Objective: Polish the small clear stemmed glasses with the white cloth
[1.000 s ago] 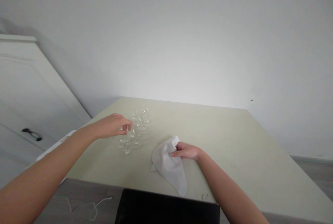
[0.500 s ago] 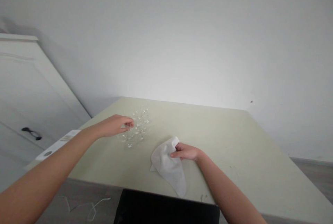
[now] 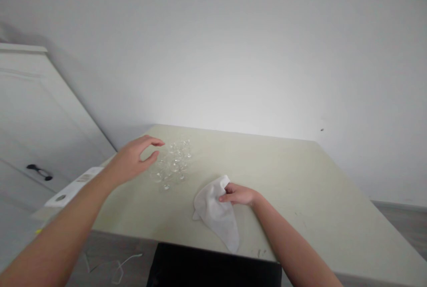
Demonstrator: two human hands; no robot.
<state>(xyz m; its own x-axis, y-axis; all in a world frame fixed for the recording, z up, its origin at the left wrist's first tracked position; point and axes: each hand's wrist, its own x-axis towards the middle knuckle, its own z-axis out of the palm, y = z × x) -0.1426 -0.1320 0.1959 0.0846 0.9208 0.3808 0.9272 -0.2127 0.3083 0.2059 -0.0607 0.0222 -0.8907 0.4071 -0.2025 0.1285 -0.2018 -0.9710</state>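
Several small clear glass pieces [image 3: 171, 165] lie in a cluster on the pale green table [image 3: 267, 176]. My left hand [image 3: 133, 159] hovers just left of the cluster, thumb and fingers spread apart and empty. My right hand [image 3: 238, 194] rests on the table and pinches the upper corner of a white cloth [image 3: 216, 213], which lies crumpled toward the table's near edge.
A white cabinet [image 3: 33, 118] with a dark handle [image 3: 40, 172] stands at the left. A flat white object [image 3: 71, 187] lies beside the table's left edge. A black object [image 3: 213, 267] sits below the near edge. A white cord [image 3: 116, 267] lies on the floor.
My left hand had its fingers pinched at the glass pieces; now it has drawn back to the left and opened. The right hand and cloth have not moved.
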